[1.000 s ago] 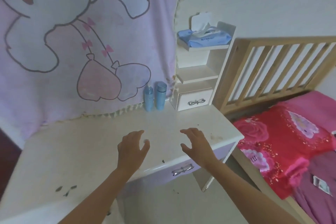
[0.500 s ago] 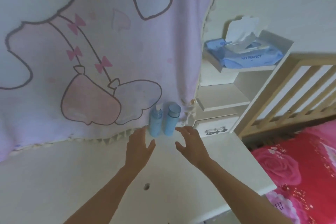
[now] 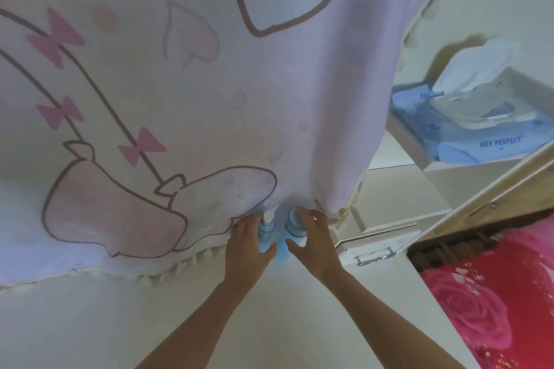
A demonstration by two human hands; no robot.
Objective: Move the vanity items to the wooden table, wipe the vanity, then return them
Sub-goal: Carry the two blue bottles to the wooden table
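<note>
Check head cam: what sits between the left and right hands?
The blue pump bottle, gripped by the left hand, and the blue capped bottle, gripped by the right hand, stand side by side. Nothing else lies between the hands in the head view.

Bare vanity top [image 3: 150, 323] is left open near and to the left. Far passage is blocked by a hanging cloth [image 3: 209, 99]. Right in front of it, two bottles are set with only a narrow gap between. The left bottle [image 3: 265, 231] is gripped by the left hand [image 3: 244, 249] and the right bottle [image 3: 291, 222] by the right hand [image 3: 314, 243]. The right side is closed by a shelf unit [image 3: 398, 198].
</note>
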